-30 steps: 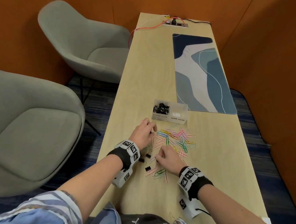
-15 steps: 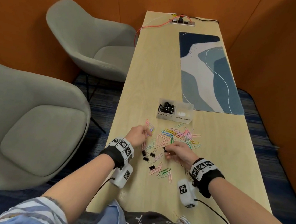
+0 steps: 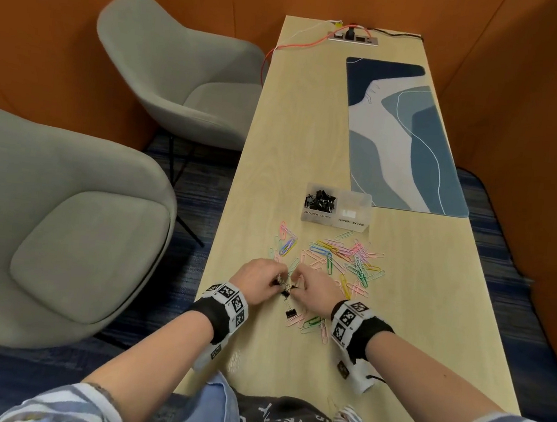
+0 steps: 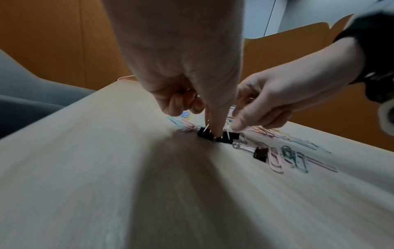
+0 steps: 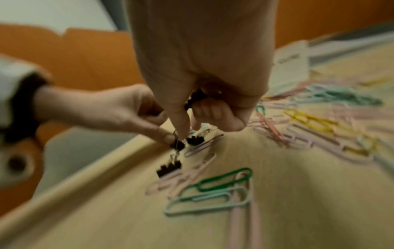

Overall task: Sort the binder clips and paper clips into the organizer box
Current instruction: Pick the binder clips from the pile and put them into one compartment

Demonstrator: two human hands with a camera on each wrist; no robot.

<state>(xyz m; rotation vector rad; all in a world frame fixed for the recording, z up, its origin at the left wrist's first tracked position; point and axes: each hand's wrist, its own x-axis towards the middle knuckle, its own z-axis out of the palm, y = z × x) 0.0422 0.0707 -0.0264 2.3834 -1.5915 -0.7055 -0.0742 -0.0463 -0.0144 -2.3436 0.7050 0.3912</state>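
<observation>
My left hand (image 3: pixel 257 282) and right hand (image 3: pixel 313 292) meet near the table's (image 3: pixel 397 309) left edge, fingertips pinching small black binder clips (image 4: pixel 215 135) there. Another clip (image 3: pixel 290 313) lies nearer me. Paper clips (image 3: pixel 344 257) spread between my hands and the box (image 3: pixel 337 208)

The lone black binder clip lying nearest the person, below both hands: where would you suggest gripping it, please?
Probably pinch the black body of the binder clip from above, across its two flat sides. It lies flat on the table with its wire handles pointing toward the hands, and pink paper clips crowd its right side.
</observation>
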